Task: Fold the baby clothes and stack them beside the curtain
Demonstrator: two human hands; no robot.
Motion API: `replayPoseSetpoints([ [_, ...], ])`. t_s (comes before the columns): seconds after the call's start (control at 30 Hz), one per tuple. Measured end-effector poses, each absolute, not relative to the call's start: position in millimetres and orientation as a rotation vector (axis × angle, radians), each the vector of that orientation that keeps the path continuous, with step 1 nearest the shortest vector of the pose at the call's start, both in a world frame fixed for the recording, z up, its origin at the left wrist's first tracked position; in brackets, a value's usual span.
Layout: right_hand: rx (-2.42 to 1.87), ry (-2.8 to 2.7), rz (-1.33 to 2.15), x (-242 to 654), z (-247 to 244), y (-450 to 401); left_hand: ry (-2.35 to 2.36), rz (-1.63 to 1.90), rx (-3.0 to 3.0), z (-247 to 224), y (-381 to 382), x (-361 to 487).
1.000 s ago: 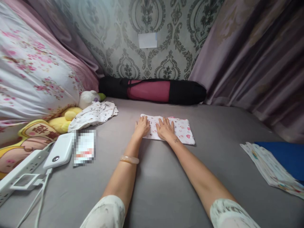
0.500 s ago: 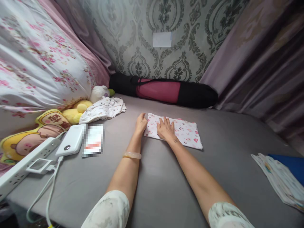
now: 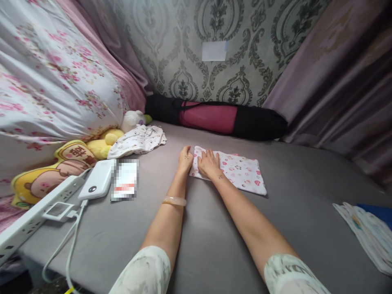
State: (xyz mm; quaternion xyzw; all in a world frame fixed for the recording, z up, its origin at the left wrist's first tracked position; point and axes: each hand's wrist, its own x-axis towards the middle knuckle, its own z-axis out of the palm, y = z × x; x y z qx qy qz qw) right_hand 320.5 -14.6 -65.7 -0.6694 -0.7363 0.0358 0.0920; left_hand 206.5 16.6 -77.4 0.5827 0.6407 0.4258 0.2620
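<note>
A folded white cloth with pink and red prints lies flat, its long side running left to right. At its left edge is my left hand, turned on its side with the fingers curled in against the cloth; the fingertips are mostly hidden. My right hand rests palm down on the left part of the cloth, fingers spread and extended. A pale bangle circles my left forearm.
A black and magenta long bag lies along the wall. On the left are a crumpled printed cloth, plush toys, a white power bank, a blurred packet and a power strip. Folded cloths lie far right.
My right hand has slid left over the cloth, closer to my left hand. My left hand stays at the left edge. The whole view has shifted slightly.
</note>
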Motion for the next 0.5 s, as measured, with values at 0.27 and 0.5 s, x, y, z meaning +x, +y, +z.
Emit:
replayPoseSetpoints([
  [0.27,-1.876,-2.409,0.193,302,-66,9,1.787,1.208,1.512,-78,18,205],
  [0.5,-1.815,-2.294,0.269,310,-65,4,1.812,1.147,1.593,-72,16,208],
])
